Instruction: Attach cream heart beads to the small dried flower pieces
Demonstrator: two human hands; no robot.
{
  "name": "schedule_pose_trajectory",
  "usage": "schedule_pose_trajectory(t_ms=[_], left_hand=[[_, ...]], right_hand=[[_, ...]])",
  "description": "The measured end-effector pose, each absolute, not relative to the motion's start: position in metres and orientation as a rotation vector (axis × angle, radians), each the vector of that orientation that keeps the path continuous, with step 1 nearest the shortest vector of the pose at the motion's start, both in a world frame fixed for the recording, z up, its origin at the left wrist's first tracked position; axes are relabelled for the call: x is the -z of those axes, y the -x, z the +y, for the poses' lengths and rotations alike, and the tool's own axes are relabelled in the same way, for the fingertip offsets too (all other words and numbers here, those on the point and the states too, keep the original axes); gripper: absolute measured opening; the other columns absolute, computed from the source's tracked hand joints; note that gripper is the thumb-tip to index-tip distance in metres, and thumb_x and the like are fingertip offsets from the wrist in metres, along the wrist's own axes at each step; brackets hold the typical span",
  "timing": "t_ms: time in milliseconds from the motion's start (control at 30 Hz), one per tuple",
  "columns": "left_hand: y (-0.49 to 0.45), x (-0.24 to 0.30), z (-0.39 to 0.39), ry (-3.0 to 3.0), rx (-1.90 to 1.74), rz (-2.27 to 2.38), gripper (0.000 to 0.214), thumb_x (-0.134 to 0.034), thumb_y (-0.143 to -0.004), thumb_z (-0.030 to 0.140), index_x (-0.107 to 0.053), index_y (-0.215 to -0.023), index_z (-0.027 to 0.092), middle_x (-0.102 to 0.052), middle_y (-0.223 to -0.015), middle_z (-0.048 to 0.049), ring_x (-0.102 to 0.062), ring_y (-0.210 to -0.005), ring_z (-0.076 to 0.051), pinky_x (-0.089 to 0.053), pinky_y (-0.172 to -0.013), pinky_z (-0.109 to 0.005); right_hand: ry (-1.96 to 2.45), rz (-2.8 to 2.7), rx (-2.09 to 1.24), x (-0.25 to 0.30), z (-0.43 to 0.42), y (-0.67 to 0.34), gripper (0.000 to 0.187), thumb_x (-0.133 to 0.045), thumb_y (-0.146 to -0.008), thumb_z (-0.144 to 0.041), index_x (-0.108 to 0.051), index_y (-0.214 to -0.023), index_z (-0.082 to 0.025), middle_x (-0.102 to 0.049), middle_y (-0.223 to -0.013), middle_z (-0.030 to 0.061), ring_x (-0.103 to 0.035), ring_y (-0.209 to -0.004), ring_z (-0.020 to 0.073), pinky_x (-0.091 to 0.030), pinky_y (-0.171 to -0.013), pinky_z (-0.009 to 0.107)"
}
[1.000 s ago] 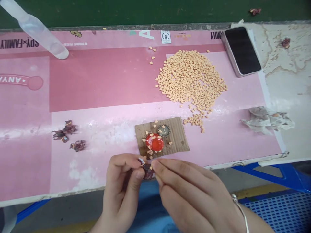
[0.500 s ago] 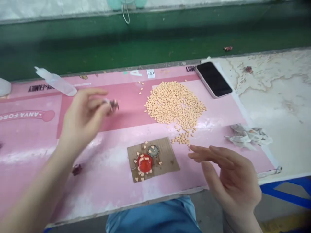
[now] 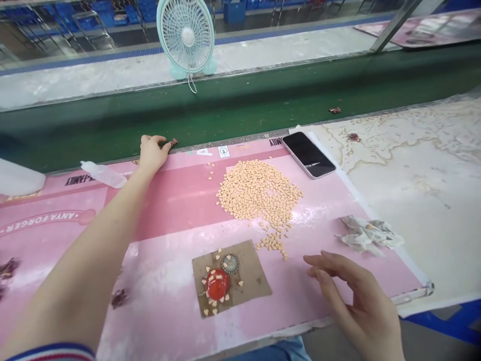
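Note:
My left hand (image 3: pixel 153 152) reaches to the far edge of the pink mat, thumb and fingers pinched on a small dark-red piece (image 3: pixel 173 142) beside the green strip. What kind of piece it is I cannot make out. Near the front edge, my right hand (image 3: pixel 356 296) hovers with fingers apart and nothing in it. To its left lies a piece of brown cardboard (image 3: pixel 253 271) bearing a glossy red blob (image 3: pixel 218 286), a bottle cap (image 3: pixel 230 263) and several tiny heart-shaped pieces. Behind it spreads a pile of peach heart-shaped pieces (image 3: pixel 255 190).
A phone (image 3: pixel 308 154) lies right of the pile, with crumpled tissue (image 3: pixel 368 233) nearer me. A squeeze bottle (image 3: pixel 103 174) and a white container (image 3: pixel 18 178) are at left. Beyond the green strip (image 3: pixel 240 108) stands a fan (image 3: pixel 188 37). More dark-red pieces (image 3: pixel 119 298) lie about.
My left hand has moved away from me, from over the mat to its far edge, with the dark-red piece. The view has tilted up, showing the fan. My right hand stays open near the front.

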State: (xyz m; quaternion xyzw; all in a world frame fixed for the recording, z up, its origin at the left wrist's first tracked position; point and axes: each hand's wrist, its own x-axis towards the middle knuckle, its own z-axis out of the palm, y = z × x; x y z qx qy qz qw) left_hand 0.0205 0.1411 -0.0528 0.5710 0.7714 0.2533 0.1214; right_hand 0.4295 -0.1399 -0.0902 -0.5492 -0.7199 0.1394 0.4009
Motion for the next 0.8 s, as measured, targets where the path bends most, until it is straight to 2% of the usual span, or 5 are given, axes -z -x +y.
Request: schedule_pose_trajectory(t_ms=[200, 300, 400, 600, 800], left_hand=[[-0.023, 0.031, 0.022, -1.857, -0.676, 2.043, 0.029, -0.06, -0.099, 0.029, -0.076, -0.12, 0.017, -0.069, -0.141, -0.0135, -0.06, -0.141, -0.029, -0.043, -0.128, -0.043], [-0.012, 0.016, -0.064, -1.818, -0.613, 1.996, 0.05, -0.06, -0.095, 0.064, -0.079, -0.114, 0.022, -0.079, -0.114, -0.0094, -0.073, -0.103, -0.026, -0.061, -0.087, -0.032], [0.007, 0.013, -0.132, -1.746, -0.573, 2.116, 0.042, -0.068, -0.089, 0.066, -0.082, -0.1, 0.027, -0.079, -0.097, -0.0072, -0.071, -0.087, -0.026, -0.047, -0.051, -0.023], [0.033, 0.05, -0.187, -1.837, -0.501, 2.37, 0.022, -0.061, -0.095, 0.052, -0.079, -0.095, 0.039, -0.077, -0.105, -0.0045, -0.071, -0.097, -0.036, -0.056, -0.085, -0.05], [0.048, 0.078, -0.187, -1.826, -0.733, 2.175, 0.01, -0.073, -0.086, 0.056, -0.08, -0.093, 0.057, -0.076, -0.115, 0.0038, -0.072, -0.107, -0.04, -0.062, -0.09, -0.066]], right_hand=[[1.379, -1.846, -0.43, 0.099, -0.134, -0.437, 0.018, -0.07, -0.107, -0.03, -0.069, -0.124, -0.026, -0.086, -0.105, 0.0066, -0.085, -0.08, 0.0217, -0.07, -0.069, 0.031], [1.406, -1.843, -0.432, 0.104, -0.132, -0.443, 0.02, -0.071, -0.106, -0.035, -0.071, -0.123, -0.026, -0.085, -0.105, 0.0072, -0.084, -0.082, 0.0235, -0.07, -0.071, 0.035], [1.4, -1.871, -0.426, 0.104, -0.128, -0.44, 0.017, -0.071, -0.106, -0.037, -0.072, -0.119, -0.026, -0.084, -0.102, 0.0065, -0.083, -0.082, 0.0231, -0.068, -0.069, 0.034], [1.437, -1.913, -0.392, 0.083, -0.117, -0.424, 0.009, -0.066, -0.106, -0.032, -0.069, -0.111, -0.026, -0.082, -0.096, 0.0059, -0.079, -0.076, 0.0214, -0.066, -0.062, 0.032], [1.476, -2.082, -0.445, 0.078, -0.116, -0.421, 0.007, -0.061, -0.106, -0.03, -0.064, -0.102, -0.026, -0.082, -0.092, 0.0057, -0.079, -0.078, 0.0222, -0.065, -0.068, 0.032]])
